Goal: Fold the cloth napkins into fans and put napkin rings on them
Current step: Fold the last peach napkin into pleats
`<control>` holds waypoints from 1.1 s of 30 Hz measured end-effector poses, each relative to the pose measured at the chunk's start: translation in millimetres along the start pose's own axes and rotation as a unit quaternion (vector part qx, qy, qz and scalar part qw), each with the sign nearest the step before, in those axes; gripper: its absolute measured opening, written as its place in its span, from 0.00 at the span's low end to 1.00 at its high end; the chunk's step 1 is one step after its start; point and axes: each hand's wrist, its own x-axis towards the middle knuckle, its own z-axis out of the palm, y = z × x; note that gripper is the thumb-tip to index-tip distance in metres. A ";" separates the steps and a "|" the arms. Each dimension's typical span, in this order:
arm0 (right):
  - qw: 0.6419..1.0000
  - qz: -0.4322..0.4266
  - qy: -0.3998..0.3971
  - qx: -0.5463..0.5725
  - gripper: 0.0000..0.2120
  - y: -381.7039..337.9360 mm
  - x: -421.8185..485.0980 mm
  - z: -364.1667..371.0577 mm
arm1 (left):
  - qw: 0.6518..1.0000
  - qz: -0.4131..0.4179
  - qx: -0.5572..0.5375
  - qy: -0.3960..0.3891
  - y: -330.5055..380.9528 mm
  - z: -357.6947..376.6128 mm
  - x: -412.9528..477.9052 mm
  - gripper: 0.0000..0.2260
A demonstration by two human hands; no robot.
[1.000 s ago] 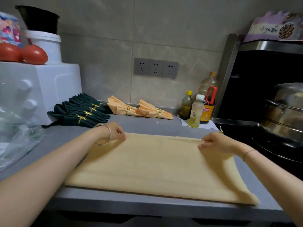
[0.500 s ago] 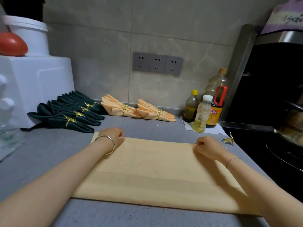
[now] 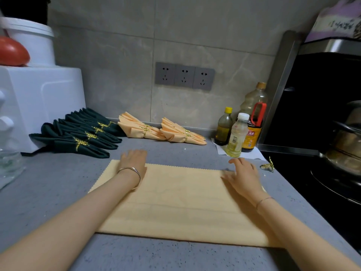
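While the peach napkin (image 3: 181, 204) lies spread flat near the front edge of the countertop (image 3: 48, 192), I judge this one barely begun: faint lines cross it, but no pleat stands up. Whether the cloth is doubled over I cannot tell. My left hand (image 3: 133, 160) rests on its far left corner, fingers straight and reaching past the scalloped edge onto the grey surface, holding nothing. My right hand (image 3: 243, 174) lies over the far right corner, fingers spread and loose, likewise empty. Just beyond it, at the right edge of the countertop beside the stove, a gold napkin ring (image 3: 268, 166) waits, small and blurred.

Farther back the finished work lines up: dark green fans (image 3: 84, 135) at the back left, each banded in gold, and peach fans (image 3: 162, 131) against the back wall. I count about four green; the peach ones overlap, so their number is unclear. Left to do, by my reckoning: pleat this napkin, pinch it and slip the ring on.
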 end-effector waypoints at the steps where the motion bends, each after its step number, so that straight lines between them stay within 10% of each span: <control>1: 1.000 -0.003 0.007 0.026 0.18 -9.2 -8.1 -2.4 | 1.000 0.019 -0.022 0.003 5.8 -2.2 -9.2 0.23; 6: 0.983 -0.039 -0.079 0.162 0.17 -75.6 -61.0 -9.6 | 0.976 0.156 -0.141 -0.052 43.8 -7.6 -86.0 0.22; 16: 0.982 -0.101 -0.151 0.057 0.22 -137.3 -108.6 18.6 | 0.979 0.131 -0.089 -0.125 52.2 5.5 -136.5 0.23; 33: 0.983 0.008 -0.184 -0.001 0.27 0.8 -110.2 -16.9 | 0.988 -0.001 -0.081 -0.132 -11.9 13.9 -124.9 0.28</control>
